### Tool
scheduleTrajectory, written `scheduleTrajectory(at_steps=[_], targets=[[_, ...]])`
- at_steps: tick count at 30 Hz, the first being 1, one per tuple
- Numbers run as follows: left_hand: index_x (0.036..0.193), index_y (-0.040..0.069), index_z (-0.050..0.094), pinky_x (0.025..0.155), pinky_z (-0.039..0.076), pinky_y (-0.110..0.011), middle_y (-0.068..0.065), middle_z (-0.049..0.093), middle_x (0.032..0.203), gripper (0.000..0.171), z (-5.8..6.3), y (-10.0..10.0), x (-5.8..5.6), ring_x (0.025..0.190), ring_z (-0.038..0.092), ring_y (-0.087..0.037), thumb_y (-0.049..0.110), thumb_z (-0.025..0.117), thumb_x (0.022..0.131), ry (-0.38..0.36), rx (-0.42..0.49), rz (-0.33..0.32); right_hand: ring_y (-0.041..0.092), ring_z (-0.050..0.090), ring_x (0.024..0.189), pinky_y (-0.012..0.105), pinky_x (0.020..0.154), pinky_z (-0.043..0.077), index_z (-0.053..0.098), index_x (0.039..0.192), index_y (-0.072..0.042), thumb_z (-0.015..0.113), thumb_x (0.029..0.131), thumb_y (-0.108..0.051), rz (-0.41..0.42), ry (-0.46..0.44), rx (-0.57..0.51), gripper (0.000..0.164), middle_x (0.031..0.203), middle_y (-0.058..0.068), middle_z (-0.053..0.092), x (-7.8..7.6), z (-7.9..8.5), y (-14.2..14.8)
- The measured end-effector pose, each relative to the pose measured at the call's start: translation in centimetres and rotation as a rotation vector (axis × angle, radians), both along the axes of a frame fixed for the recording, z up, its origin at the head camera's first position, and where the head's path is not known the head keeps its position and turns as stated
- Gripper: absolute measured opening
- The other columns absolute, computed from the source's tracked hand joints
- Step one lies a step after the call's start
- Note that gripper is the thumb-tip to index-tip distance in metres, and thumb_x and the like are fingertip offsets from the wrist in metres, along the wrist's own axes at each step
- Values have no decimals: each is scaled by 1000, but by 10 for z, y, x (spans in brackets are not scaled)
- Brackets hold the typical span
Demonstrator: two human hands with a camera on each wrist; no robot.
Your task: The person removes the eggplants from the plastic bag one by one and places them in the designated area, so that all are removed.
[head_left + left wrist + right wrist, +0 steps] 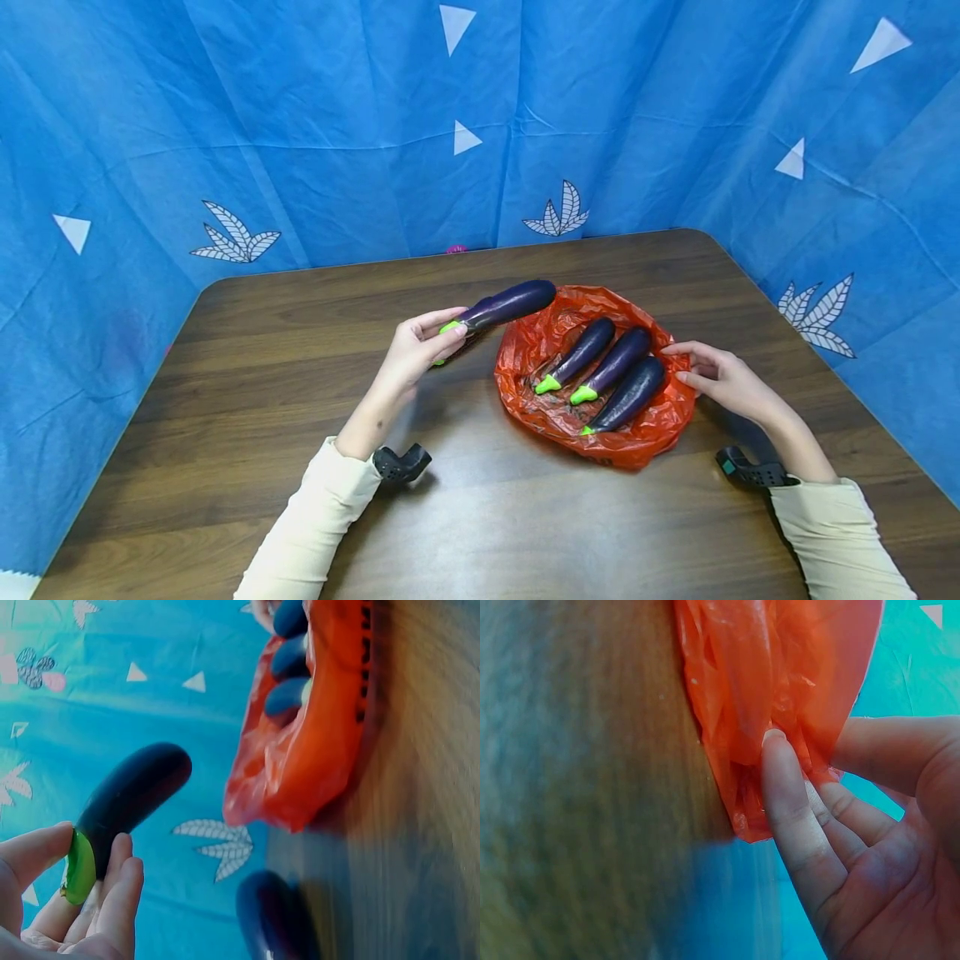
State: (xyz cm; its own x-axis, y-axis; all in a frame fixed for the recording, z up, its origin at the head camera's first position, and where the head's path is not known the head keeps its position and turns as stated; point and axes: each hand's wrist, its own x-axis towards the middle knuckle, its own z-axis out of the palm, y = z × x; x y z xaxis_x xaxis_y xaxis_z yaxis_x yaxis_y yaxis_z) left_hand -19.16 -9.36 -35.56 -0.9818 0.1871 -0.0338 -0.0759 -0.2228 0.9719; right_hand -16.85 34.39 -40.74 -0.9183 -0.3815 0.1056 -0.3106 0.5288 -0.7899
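Note:
My left hand [411, 352] pinches an eggplant [517, 303] by its green cap [81, 868], holding it above the table with the dark end pointing toward the bag. Below it lies another eggplant [271, 919], mostly hidden behind the held one in the head view. Three eggplants [615, 363] lie side by side in the red plastic bag [555, 417], caps toward the near left. At the bag's right edge my right hand [723, 379] grips the rim, the thin plastic [802, 690] between thumb and fingers.
The brown wooden table [262, 400] has rounded far corners. A blue patterned curtain [337, 108] hangs behind it and along both sides. Each wrist wears a black camera mount, the left one [403, 463] close above the tabletop.

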Motion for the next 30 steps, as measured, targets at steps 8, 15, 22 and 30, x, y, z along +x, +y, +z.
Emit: scheduleTrajectory(at_steps=[8,15,22,30], targets=[[128,-15,46,89,44,-36,-18,62,108,40,1,-16,-3,97,62,-23,-8,55,90,-27,115,31,17,60,74,31,60,53,50,125,1,55,93,-2,0,7,0,32,96,16,59,1,-1,1],[128,-14,46,90,43,-38,-14,63,105,40,-1,-31,-5,96,63,-26,-8,56,90,-24,139,73,17,60,73,31,60,53,50,125,2,56,93,-1,10,10,-8,32,97,16,59,0,0,1],[132,-14,41,92,40,-38,-8,64,102,45,-9,-47,-10,90,65,-18,-9,55,90,-63,140,133,18,60,74,31,61,53,51,125,2,55,93,-2,7,0,-3,32,95,15,60,-1,0,0],[132,-13,40,94,39,-38,-4,65,97,45,-22,-60,-16,90,64,-13,-10,54,90,-99,140,175,18,60,74,32,60,53,50,125,1,55,94,-2,-1,-5,0,32,94,15,60,-1,0,0]])
